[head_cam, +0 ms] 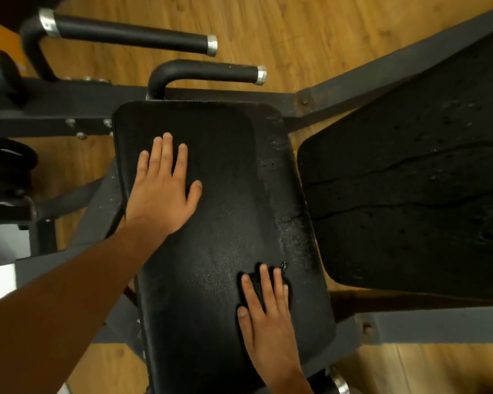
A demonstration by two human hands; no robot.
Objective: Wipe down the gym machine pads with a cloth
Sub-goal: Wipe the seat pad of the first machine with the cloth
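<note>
The dark cloth (pixel 256 284) sits near the lower right edge of the black seat pad (pixel 225 194), pinned flat under the right hand (pixel 268 322), grip wide, fingers straight. The left hand (pixel 162 189) lies flat higher up the same pad, grip wide too. A cracked pad (pixel 410 180) is just beside it on the right.

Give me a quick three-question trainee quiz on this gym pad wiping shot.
1. True or false: the left hand lies flat on the long black pad with no cloth under it.
2. Which hand presses the dark cloth onto that pad? A) the left one B) the right hand C) neither
3. Fill in: the wider pad to the right shows long ____ running across its surface.

Key: 1 true; 2 B; 3 cracks.
</note>
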